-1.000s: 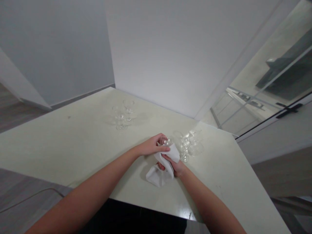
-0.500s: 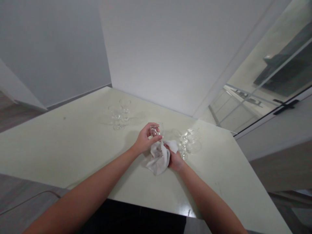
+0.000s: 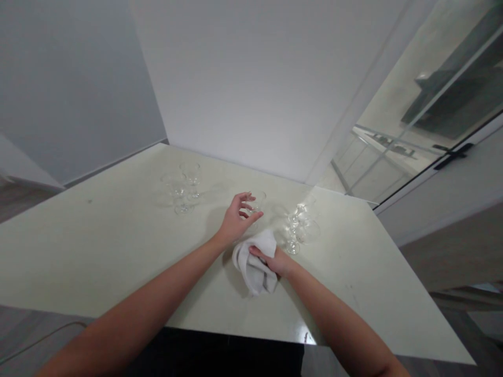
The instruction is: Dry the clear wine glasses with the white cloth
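Observation:
My left hand [image 3: 237,215] is open, with thumb and fingers spread beside a clear stemmed glass [image 3: 258,201] near the middle of the table. Part of the glass is hidden behind the fingers, and whether they touch it I cannot tell. Closer to me, my right hand [image 3: 274,260] is closed on a crumpled white cloth [image 3: 257,275], which hangs in folds just above or on the tabletop. To the right of the hands, clear stemmed glasses [image 3: 307,232] sit close together, their outlines faint. On the left, two more stemmed glasses [image 3: 190,173] stand upright.
Everything rests on a pale, glossy table [image 3: 118,251] whose front edge runs close to my body. A white wall [image 3: 243,94] rises behind it. At the right is a glass-paned door with a black handle [image 3: 454,155]. A thin cable [image 3: 43,337] lies at lower left.
My left hand has loosened its fingers from the glass. My right hand has drawn the cloth away from the glass, toward me. The whole view has shifted slightly.

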Tool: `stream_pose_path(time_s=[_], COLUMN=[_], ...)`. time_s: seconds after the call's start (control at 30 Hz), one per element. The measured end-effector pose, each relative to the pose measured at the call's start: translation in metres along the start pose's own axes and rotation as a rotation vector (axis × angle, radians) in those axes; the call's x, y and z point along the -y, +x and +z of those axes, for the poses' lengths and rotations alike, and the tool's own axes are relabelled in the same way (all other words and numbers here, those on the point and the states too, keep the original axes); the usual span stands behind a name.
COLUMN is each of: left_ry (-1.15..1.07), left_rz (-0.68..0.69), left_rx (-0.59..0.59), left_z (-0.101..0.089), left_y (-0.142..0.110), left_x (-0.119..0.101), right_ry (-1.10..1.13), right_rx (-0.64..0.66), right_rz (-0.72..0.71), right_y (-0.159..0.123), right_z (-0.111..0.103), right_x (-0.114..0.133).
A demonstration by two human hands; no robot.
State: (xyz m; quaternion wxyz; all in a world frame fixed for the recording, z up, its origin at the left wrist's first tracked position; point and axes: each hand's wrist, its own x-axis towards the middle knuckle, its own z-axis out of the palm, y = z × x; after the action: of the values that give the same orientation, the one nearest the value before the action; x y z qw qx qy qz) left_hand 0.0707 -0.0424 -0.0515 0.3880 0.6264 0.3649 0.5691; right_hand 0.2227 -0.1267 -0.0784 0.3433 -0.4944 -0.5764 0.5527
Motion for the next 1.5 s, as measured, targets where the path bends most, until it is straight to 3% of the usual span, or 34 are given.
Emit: stream_pose_path(time_s=[0.3,0.43,0.6,0.83,1.17,1.5], left_ry=[-0.045,-0.055,0.299,0.698,0.753,0.661], left_rz=[-0.119,-0.116,-0.043,0.173,0.238,0.225], left_rx=[0.222,0.243,0.268,0.475,0.552,0.538], left_z=[0.053,0.066,0.054,0.041,0.043,0.045], left_y=[0.029,0.039,0.039,0.038,0.036,0.036], left_x=[0.016,0.03,0.043,0.045,0.042,0.039], right_ry=[-0.111,-0.159,-0.178,-0.229,-0.186,-0.129], right_rx=[0.065,0.129,0.179,0.203,0.175,0.13], right_rz=[-0.066,-0.121,-0.152,-0.22,-0.132,-0.056], right_y=[-0.002,-0.003,-0.003,-0.001,-0.003,0.001], right_z=[-0.003,-0.004,-0.003,0.0,-0.001,-0.002], right_x=[0.002,0.005,0.006,0.007,0.003,-0.003])
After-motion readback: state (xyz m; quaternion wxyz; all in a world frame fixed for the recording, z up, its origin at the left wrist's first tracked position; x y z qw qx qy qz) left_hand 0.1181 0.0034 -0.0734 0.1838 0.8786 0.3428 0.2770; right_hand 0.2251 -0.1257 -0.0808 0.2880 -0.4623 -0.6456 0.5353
